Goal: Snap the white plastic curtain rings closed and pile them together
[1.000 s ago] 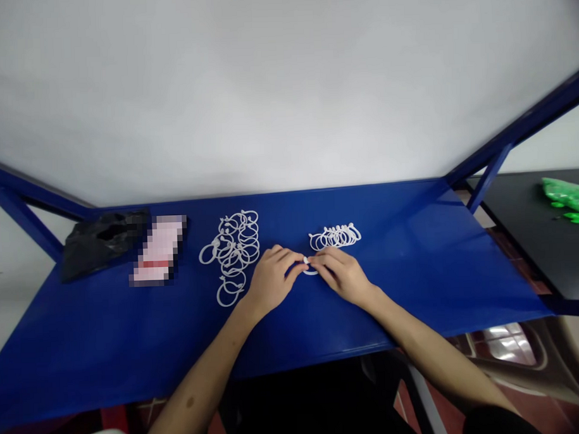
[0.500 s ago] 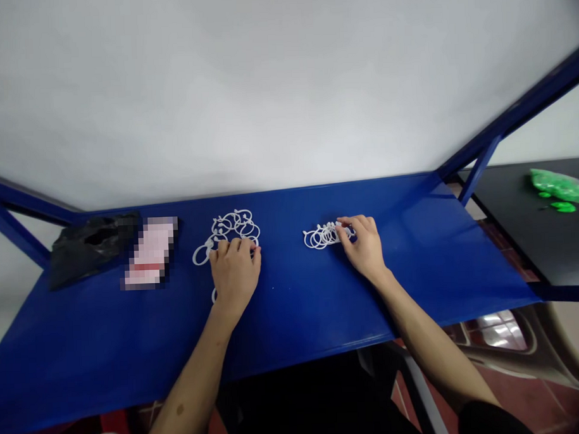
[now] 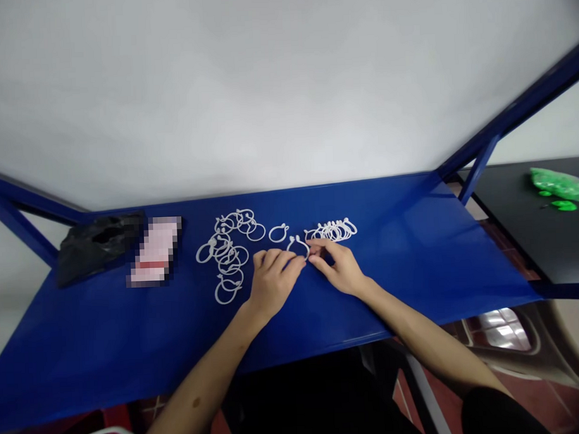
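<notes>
An open white ring (image 3: 305, 244) with knobbed ends is held at the table's middle, its two tips pointing away from me. My left hand (image 3: 275, 277) pinches its lower left part, and the fingers cover some of it. On the other side, my right hand (image 3: 337, 266) grips the ring's right edge with thumb and fingertips. One loose white ring (image 3: 279, 234) lies flat just beyond the left fingers. Behind my right hand, several similar rings overlap in a neat row (image 3: 335, 231). To the left spreads an untidy pile of white rings (image 3: 231, 257).
A blue table (image 3: 189, 334) reaches to a pale wall (image 3: 266, 91). At its left lie a black plastic bag (image 3: 95, 246) and a blurred pink item (image 3: 155, 250). Blue frame bars (image 3: 480, 166) stand at the right, beside a dark table with a bag of green pieces (image 3: 559, 185).
My left hand has moved right from the pile, and one ring now lies apart from it. The right hand has left the row and come left; both hands now meet at a ring.
</notes>
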A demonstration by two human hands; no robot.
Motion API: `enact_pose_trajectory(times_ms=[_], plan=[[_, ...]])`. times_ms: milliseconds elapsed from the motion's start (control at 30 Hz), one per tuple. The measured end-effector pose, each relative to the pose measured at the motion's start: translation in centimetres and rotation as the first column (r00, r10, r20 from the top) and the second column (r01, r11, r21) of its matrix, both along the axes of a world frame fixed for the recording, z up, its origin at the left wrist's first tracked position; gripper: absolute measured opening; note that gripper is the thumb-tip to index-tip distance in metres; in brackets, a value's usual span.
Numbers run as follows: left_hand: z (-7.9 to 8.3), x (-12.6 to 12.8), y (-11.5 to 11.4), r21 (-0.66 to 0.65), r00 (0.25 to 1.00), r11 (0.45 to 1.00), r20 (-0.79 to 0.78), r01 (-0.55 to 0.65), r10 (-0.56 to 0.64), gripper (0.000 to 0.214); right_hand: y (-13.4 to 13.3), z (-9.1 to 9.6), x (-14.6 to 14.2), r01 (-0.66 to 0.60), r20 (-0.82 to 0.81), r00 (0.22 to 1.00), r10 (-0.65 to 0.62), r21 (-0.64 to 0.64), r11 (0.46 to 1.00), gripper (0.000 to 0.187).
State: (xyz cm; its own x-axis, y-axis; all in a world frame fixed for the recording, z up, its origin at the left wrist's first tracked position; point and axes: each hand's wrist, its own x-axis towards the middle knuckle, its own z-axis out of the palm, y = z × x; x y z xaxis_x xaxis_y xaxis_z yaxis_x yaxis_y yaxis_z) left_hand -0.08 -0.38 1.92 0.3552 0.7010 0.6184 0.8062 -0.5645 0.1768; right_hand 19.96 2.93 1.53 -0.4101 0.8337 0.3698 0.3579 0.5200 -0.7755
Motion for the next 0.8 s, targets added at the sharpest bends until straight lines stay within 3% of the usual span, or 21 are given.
enact_pose_trajectory(times_ms=[100, 200, 267, 333, 467, 567, 800], plan=[[-0.3, 0.5, -0.2, 0.062, 0.999, 0.997, -0.014, 0.047, -0.047, 0.011, -0.1, -0.4, -0.5, 0.007, -0.071, 0.997, -0.014, -0.098, 0.995, 0.019], [-0.2, 0.7, -0.1, 0.074, 0.993, 0.996, 0.111, 0.038, -0.046, 0.007, -0.1, -0.5, -0.6, 0.040, -0.124, 0.991, -0.059, -0.152, 0.988, 0.021], [-0.1, 0.5, 0.0, -0.004, 0.962, 1.000, 0.275, -0.005, 0.006, 0.011, -0.2, -0.5, -0.5, 0.054, -0.133, 0.988, -0.075, -0.154, 0.987, 0.022], [0.1, 0.1, 0.3, -0.172, 0.903, 0.985, 0.421, -0.015, 0.087, 0.017, -0.2, -0.4, -0.4, 0.051, -0.119, 0.991, -0.065, -0.116, 0.992, 0.021], [0.3, -0.7, 1.1, -0.523, 0.822, 0.833, 0.546, 0.181, 0.164, 0.013, -0.3, -0.3, -0.4, -0.012, -0.074, 0.997, 0.014, 0.039, 0.999, 0.021], [0.2, -0.8, 1.3, -0.588, 0.767, 0.761, 0.611, 0.276, 0.194, 0.013, -0.4, -0.2, -0.4, -0.093, -0.086, 0.991, 0.101, 0.097, 0.991, 0.022], [-0.2, -0.6, 0.9, -0.509, 0.777, 0.806, 0.621, 0.301, 0.102, 0.016, -1.1, 0.2, -0.3, -0.182, -0.084, 0.978, 0.190, 0.090, 0.979, 0.024]])
